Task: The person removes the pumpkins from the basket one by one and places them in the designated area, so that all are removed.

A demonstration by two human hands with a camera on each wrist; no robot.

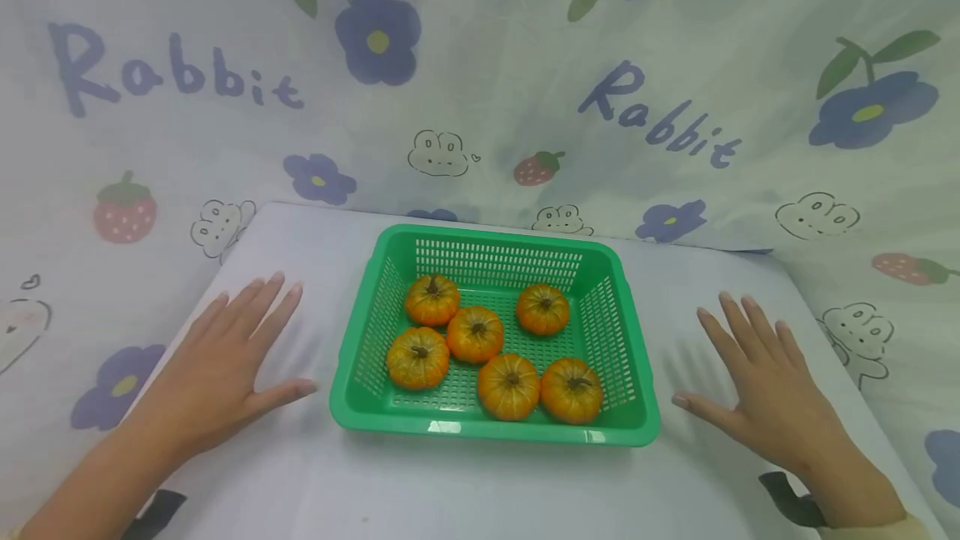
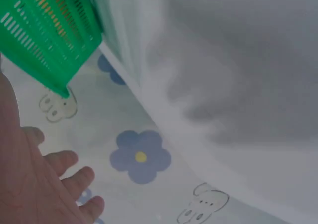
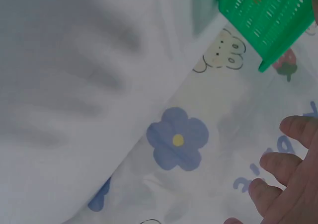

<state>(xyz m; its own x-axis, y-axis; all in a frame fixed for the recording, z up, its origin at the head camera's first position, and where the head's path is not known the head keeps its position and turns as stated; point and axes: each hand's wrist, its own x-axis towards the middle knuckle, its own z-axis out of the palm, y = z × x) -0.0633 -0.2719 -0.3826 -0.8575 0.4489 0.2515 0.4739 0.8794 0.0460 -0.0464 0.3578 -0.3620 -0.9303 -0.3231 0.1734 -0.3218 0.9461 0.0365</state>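
A green plastic basket (image 1: 495, 437) with slotted walls stands on the white table, holding several small orange pumpkins (image 1: 476, 334). Most of the pumpkins sit toward the left and front; one pumpkin (image 1: 543, 309) lies apart at the back right. To the left of the basket is my left hand (image 1: 217, 365), palm down with fingers spread, holding nothing. My right hand (image 1: 772, 390) is on the other side, also spread and apart from the basket. Both wrist views show a corner of the basket (image 2: 64, 60) and some fingers of each hand.
The white tabletop (image 1: 480, 490) extends around the basket. Behind it hangs a pale cloth (image 1: 480, 48) printed with flowers, strawberries, rabbits and lettering. A dark strap (image 1: 791, 500) shows at the right wrist, and another dark strap (image 1: 156, 515) at the left.
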